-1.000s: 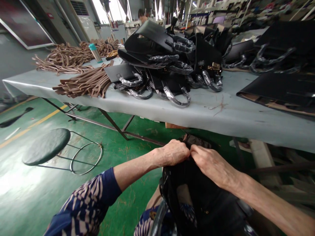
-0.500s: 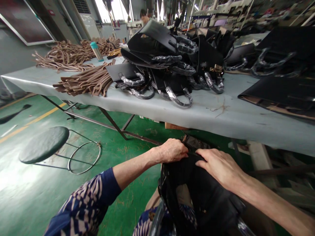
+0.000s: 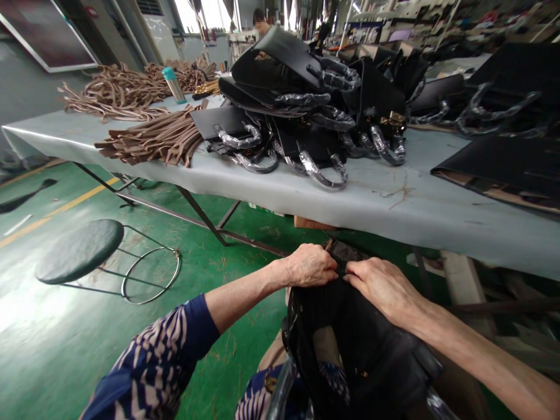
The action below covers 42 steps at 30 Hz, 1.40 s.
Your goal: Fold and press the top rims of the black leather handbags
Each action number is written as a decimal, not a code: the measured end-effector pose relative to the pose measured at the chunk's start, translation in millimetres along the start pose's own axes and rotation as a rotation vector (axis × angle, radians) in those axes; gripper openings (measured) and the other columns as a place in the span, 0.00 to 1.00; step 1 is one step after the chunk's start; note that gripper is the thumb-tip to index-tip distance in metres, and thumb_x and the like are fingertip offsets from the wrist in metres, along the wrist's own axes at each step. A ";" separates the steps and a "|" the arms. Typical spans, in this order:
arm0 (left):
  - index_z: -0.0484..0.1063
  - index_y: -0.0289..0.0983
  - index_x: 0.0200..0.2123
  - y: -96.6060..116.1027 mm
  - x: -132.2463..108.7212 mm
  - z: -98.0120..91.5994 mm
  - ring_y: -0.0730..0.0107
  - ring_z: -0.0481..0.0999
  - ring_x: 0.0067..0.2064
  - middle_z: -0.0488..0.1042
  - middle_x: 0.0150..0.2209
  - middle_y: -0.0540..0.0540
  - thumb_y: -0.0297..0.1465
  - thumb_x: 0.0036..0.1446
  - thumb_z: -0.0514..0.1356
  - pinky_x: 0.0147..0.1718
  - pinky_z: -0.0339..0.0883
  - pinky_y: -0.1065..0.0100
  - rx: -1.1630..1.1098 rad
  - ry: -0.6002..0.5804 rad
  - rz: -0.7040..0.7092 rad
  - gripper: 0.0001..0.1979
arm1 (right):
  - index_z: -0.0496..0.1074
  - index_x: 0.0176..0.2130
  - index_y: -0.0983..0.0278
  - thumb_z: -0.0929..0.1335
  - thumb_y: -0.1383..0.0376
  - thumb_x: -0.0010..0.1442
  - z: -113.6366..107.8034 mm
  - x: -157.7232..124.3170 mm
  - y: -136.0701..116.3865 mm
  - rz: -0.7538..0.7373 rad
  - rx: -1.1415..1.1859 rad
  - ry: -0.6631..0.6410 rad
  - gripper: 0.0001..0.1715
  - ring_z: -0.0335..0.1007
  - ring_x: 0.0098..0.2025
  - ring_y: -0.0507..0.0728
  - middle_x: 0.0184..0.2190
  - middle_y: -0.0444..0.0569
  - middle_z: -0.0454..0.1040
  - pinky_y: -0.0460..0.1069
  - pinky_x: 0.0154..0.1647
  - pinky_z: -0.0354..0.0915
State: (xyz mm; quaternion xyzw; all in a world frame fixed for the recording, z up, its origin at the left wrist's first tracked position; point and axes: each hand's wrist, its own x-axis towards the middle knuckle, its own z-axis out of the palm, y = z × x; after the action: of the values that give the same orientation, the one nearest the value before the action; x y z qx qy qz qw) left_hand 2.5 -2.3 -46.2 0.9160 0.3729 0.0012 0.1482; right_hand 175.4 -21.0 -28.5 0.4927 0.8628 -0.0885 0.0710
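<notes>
- Leftmost we see a round stool (image 3: 81,251), its padded seat dark and smooth, above a thin metal ring, on the glossy green floor (image 3: 245,326).
- On the table (image 3: 52,133), covered in smooth grey sheeting, lies a bundle of flat brown strips (image 3: 151,140).
- Behind it we find a metallic bottle (image 3: 175,87) with a teal cap.
- Black handbags (image 3: 297,99) are heaped next, their curved handles wrapped in crinkled clear plastic.
- Below, our left hand (image 3: 311,265) is curled shut, fingers clamped on the upper edge of a black bag.
- That black bag (image 3: 371,344) sits over our lap, soft and dark, with small gold-toned fittings.
- Our right hand (image 3: 381,286) has thumb and forefinger pinched together on the same edge, just beside the left.
- Far right, we see flat black panels (image 3: 503,172), tan on their inner face.
</notes>
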 end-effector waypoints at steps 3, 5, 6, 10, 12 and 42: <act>0.68 0.38 0.24 -2.1 1.2 0.2 0.68 0.72 0.29 0.72 0.24 0.48 0.36 0.56 0.52 0.23 0.54 0.72 -0.019 0.002 0.025 0.12 | 0.69 0.23 0.62 0.61 0.64 0.59 -0.4 -0.1 2.1 0.001 0.085 0.006 0.15 0.70 0.29 0.55 0.23 0.47 0.74 0.47 0.28 0.54; 0.68 0.38 0.24 -2.8 1.9 0.0 0.68 0.72 0.29 0.72 0.24 0.48 0.37 0.57 0.52 0.23 0.54 0.72 -0.024 -0.007 0.029 0.13 | 0.68 0.22 0.62 0.61 0.64 0.59 0.0 -0.2 3.8 0.006 0.136 0.008 0.16 0.69 0.28 0.54 0.22 0.46 0.73 0.46 0.28 0.54; 0.69 0.38 0.25 -2.9 2.2 -0.2 0.68 0.72 0.29 0.72 0.24 0.48 0.37 0.57 0.52 0.23 0.55 0.72 -0.026 -0.013 0.028 0.13 | 0.67 0.22 0.62 0.61 0.64 0.59 0.3 -0.2 4.7 0.006 0.162 0.009 0.16 0.69 0.28 0.53 0.22 0.45 0.73 0.46 0.28 0.54; 0.70 0.39 0.26 -1.4 2.6 -0.9 0.69 0.72 0.31 0.73 0.26 0.48 0.36 0.56 0.53 0.25 0.56 0.73 -0.042 -0.028 -0.001 0.12 | 0.67 0.23 0.61 0.61 0.63 0.59 0.2 -0.4 6.7 0.007 0.213 -0.017 0.15 0.69 0.28 0.53 0.22 0.44 0.72 0.46 0.28 0.54; 0.71 0.39 0.27 -0.2 2.6 -1.1 0.69 0.72 0.32 0.73 0.27 0.49 0.37 0.56 0.53 0.25 0.55 0.73 -0.058 -0.025 -0.026 0.12 | 0.68 0.25 0.61 0.62 0.63 0.58 -1.7 -0.3 4.6 0.017 0.181 -0.025 0.12 0.70 0.31 0.54 0.24 0.45 0.73 0.46 0.29 0.55; 0.74 0.32 0.27 -15.0 -26.1 11.3 0.79 0.54 0.21 0.57 0.17 0.56 0.36 0.46 0.58 0.20 0.45 0.73 -0.827 -0.057 -0.518 0.12 | 0.73 0.34 0.57 0.62 0.61 0.59 -0.2 26.6 -8.3 -0.115 0.114 -0.068 0.11 0.71 0.37 0.57 0.31 0.46 0.76 0.47 0.29 0.55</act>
State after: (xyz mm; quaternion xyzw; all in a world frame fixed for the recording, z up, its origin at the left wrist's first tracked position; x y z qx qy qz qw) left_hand -25.3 -13.0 -58.3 0.6573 0.5525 0.0872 0.5051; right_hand 154.8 -2.8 -33.2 0.4422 0.8803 -0.1583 0.0671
